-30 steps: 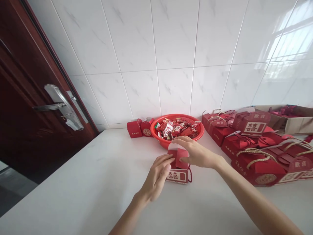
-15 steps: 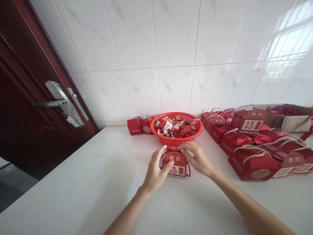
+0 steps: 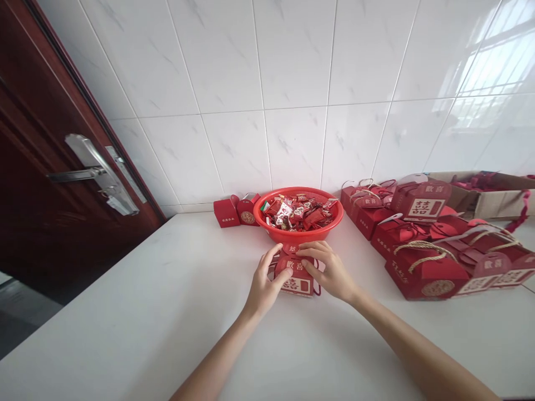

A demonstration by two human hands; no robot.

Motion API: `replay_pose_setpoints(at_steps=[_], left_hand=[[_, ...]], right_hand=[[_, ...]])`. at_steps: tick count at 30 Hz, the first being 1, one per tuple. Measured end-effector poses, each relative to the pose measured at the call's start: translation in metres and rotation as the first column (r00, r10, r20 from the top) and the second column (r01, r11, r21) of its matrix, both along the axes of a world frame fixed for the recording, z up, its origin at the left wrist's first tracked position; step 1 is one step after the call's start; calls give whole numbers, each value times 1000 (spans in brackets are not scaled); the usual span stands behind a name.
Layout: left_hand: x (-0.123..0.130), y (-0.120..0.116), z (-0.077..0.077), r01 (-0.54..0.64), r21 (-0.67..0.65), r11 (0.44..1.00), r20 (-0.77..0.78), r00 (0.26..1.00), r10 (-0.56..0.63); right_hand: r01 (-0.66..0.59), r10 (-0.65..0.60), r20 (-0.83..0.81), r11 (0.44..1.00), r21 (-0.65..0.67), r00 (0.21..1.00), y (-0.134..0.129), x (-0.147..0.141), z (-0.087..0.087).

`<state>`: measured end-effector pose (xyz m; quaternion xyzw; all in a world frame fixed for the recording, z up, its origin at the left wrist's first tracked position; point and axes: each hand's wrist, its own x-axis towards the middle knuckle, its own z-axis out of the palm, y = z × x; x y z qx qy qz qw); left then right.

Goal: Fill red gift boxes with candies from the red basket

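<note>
A small red gift box (image 3: 297, 285) with white characters and dark red cord handles stands on the white table, in front of a red plastic basket (image 3: 297, 236) heaped with wrapped candies (image 3: 301, 213). Around the left side of the box's top flaps are the fingers of my left hand (image 3: 267, 281), its thumb on the front flap. My right hand (image 3: 328, 270) has its fingertips on the upper flap and its thumb against the front one. Both hands grip the box between thumb and fingers.
Two small red boxes (image 3: 227, 214) stand left of the basket by the tiled wall. Several red boxes with rope handles (image 3: 430, 275) crowd the right side. Behind them lies an open cardboard box (image 3: 497, 204). A dark red door (image 3: 50, 111) is at the left.
The view has shifted slightly. The thumb of my right hand has come down onto the front flap, and the upper flap now shows more between my hands.
</note>
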<state>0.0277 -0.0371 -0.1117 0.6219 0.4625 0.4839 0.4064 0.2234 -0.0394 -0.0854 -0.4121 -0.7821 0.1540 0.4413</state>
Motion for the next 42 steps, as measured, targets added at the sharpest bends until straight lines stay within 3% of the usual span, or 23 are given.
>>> replay_pose_setpoints(at_steps=[8,14,19,22,26,30,33,36,39,42], left_hand=[[-3,3,4,-48,-17,999,8,999,48],[-5,4,6,-55,60,997,-55,997,58],[-6,2,10,-83,37,996,-83,993,86],[-7,2,10,-99,28,995,-75,992,101],[-9,3,10,-114,8,993,-65,991,115],[-13,3,14,-95,-53,994,-72,993,91],[-15,2,20,-82,-98,992,-88,993,74],[-15,1,24,-83,-145,986,-121,990,65],[-12,0,23,-52,-160,986,-89,995,39],[-9,-1,21,-46,-108,993,-32,999,42]], right_hand=[[-74,74,-8,997,6,997,2,5,-5],[-96,96,-14,995,12,995,0,4,-4],[64,-79,-132,991,-114,988,7,12,-2],[99,-129,-111,965,-242,985,17,23,-4],[9,-18,-22,925,-381,1000,25,30,-9],[-76,44,-76,864,-498,996,25,32,-7],[-254,110,-269,767,-589,957,21,36,3],[-492,106,-571,648,-581,814,15,39,16],[-571,80,-708,657,-492,702,8,36,25],[-548,104,-683,690,-473,722,2,29,26]])
